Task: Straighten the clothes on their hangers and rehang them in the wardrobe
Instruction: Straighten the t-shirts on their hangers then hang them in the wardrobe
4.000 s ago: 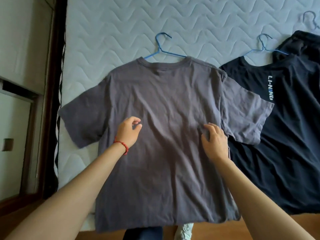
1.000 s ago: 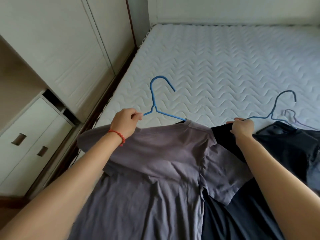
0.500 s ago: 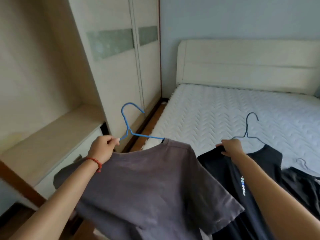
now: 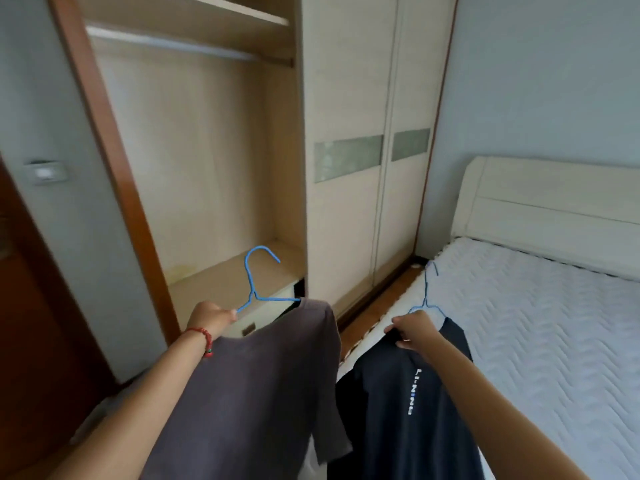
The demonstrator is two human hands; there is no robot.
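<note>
My left hand (image 4: 211, 320) grips the shoulder of a blue wire hanger (image 4: 254, 278) carrying a grey T-shirt (image 4: 256, 386), held up in front of the open wardrobe bay (image 4: 207, 161). My right hand (image 4: 414, 330) grips a second blue hanger (image 4: 426, 292) with a black T-shirt (image 4: 405, 400) that has white lettering, hanging beside the bed. Both shirts hang in the air below my hands. The wardrobe's hanging rail (image 4: 173, 43) runs across the top of the bay with nothing on it.
Closed sliding wardrobe doors (image 4: 367, 150) stand right of the open bay. A bed with a white quilted mattress (image 4: 540, 334) and cream headboard (image 4: 554, 206) fills the right side. A dark wooden door (image 4: 31, 323) is at far left. A shelf surface (image 4: 225, 282) forms the bay's bottom.
I have lifted both shirts by their hangers off the mattress and turned left from the bed toward the open wardrobe bay. Earlier my hands were smoothing the grey shirt flat.
</note>
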